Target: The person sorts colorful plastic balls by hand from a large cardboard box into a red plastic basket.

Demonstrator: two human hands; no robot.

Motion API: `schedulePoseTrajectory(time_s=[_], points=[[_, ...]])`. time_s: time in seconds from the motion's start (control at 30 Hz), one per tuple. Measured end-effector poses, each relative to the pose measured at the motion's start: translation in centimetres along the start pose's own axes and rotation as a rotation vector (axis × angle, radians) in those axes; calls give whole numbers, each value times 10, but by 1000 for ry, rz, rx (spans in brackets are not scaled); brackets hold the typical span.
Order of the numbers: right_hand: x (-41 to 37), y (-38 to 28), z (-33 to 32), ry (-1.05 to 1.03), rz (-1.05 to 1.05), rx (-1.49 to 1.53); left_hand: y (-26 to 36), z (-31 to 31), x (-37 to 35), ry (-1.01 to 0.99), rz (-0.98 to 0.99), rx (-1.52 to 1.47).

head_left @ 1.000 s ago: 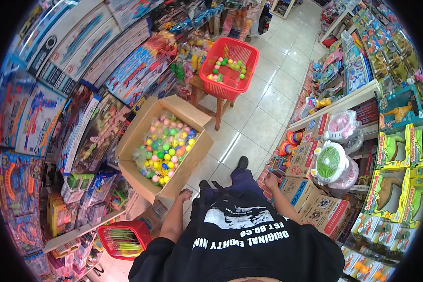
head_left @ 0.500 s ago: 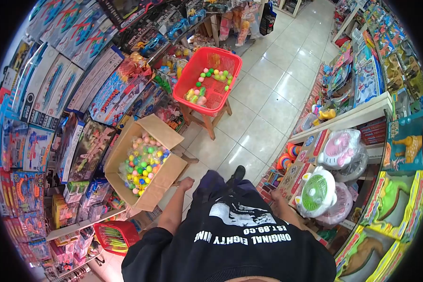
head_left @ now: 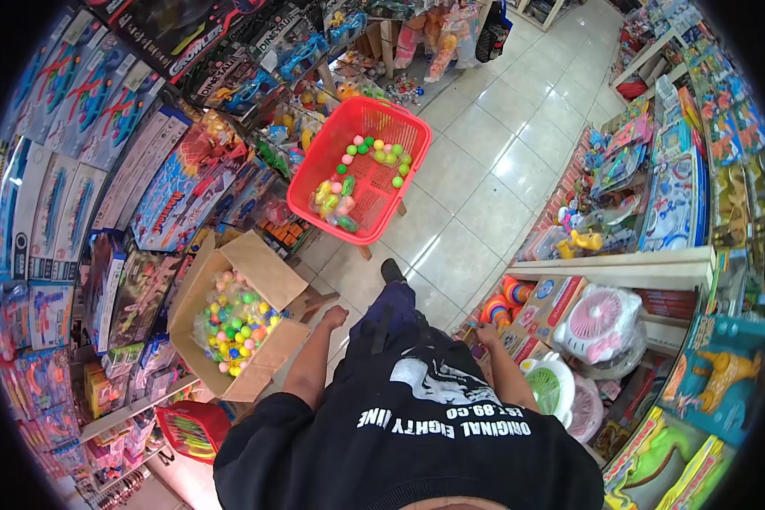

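My left hand [head_left: 335,318] hangs beside my leg with its fingers curled in, and no object shows in it. To its left is an open cardboard box [head_left: 268,270] filled with small colourful balls [head_left: 236,331] in clear plastic. My right hand [head_left: 486,334] is loosely closed, apparently holding nothing, close to rainbow-coloured ring toys [head_left: 495,311] on the right. Ahead of me a red plastic basket [head_left: 302,174] rests on a wooden stool [head_left: 365,252]. Inside it are loose pink and green balls [head_left: 381,153] and a few bagged ones [head_left: 325,197].
Shelves of boxed toys [head_left: 157,204] rise along the left. Wrapped fans, one pink [head_left: 605,319] and one green [head_left: 546,388], crowd the right shelf. A second red basket [head_left: 191,429] is behind at lower left. The tiled aisle [head_left: 493,170] runs ahead past the basket.
I have stepped forward, so the red basket and the cardboard box appear closer and further left. A different foot is now in front. My right hand has swung forward.
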State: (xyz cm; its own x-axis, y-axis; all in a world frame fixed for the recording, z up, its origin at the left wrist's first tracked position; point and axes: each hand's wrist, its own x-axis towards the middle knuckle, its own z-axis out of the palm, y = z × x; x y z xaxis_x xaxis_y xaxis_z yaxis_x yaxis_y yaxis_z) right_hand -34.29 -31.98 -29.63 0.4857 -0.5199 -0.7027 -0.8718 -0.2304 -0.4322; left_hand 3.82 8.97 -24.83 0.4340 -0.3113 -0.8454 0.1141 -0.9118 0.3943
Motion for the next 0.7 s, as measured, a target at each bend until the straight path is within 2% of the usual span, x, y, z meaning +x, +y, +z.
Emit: schedulePoseTrajectory(time_s=[0.07, 0.1, 0.13, 0.17, 0.23, 0.27, 0.3, 0.37, 0.43, 0.5, 0.57, 0.6, 0.63, 0.67, 0.7], points=[[21, -12, -23, -29, 32, -5, 16, -12, 18, -77, -67, -29], [31, -14, -30, -60, 66, 2, 18, -12, 32, 29, 3, -44], [0, -86, -78, -181, 162, -58, 17, -11, 43, 134, 70, -58], [12, -91, -86, -184, 162, -67, 21, -15, 48, 133, 66, -66], [61, -62, -88, -56, -248, -269, 36, -29, 54, 264, 125, -301], [72, -79, -93, 18, -104, -105, 59, -41, 32, 349, 148, -376], [83, -109, -100, 91, 41, 57, 68, -49, 29, 350, 136, -388], [82, -190, -134, 16, -34, 60, 80, -62, 31, 533, 240, -882], [125, -229, -140, 16, -208, 190, 104, -85, 14, 655, 206, -1094], [120, -318, -161, 107, -390, 329, 136, -113, -15, 831, 293, -1240], [103, -413, -182, 186, -612, 406, 168, -139, -41, 1034, 359, -1164], [99, -453, -191, 249, -737, 335, 180, -151, -48, 1046, 337, -1180], [96, -490, -199, 312, -864, 266, 190, -161, -52, 1165, 449, -1110], [91, -524, -206, 282, -924, 244, 201, -172, -57, 1282, 557, -1029], [90, -553, -208, 250, -981, 225, 215, -183, -64, 1295, 532, -1036]])
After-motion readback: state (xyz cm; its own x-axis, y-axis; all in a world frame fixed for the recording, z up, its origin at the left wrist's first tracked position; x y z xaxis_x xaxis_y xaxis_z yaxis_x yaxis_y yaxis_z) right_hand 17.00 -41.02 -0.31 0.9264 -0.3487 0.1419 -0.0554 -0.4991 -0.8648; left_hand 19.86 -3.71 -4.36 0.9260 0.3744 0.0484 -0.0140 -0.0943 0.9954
